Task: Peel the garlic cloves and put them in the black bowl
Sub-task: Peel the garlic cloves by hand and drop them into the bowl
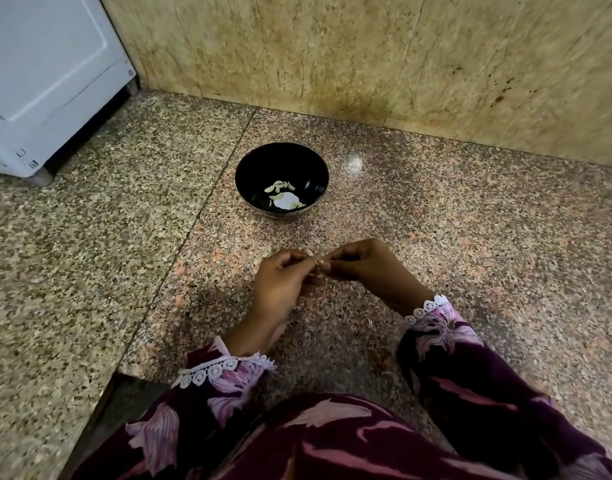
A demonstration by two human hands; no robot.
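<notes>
Garlic work is seen on a speckled granite desk (436,220), where a black bowl (249,168) with several peeled cloves (279,186) is set well beyond the hands. One small clove (317,260) is pinched between the left hand (284,282) and right hand (367,268), fingers curled around it.

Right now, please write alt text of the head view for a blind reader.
Both hands, left hand and right hand, pinch a garlic clove above a granite counter. Beyond them, a black bowl holds several peeled cloves.

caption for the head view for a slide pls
Both hands pinch a garlic clove over the granite counter, near a black bowl holding peeled cloves.
</notes>
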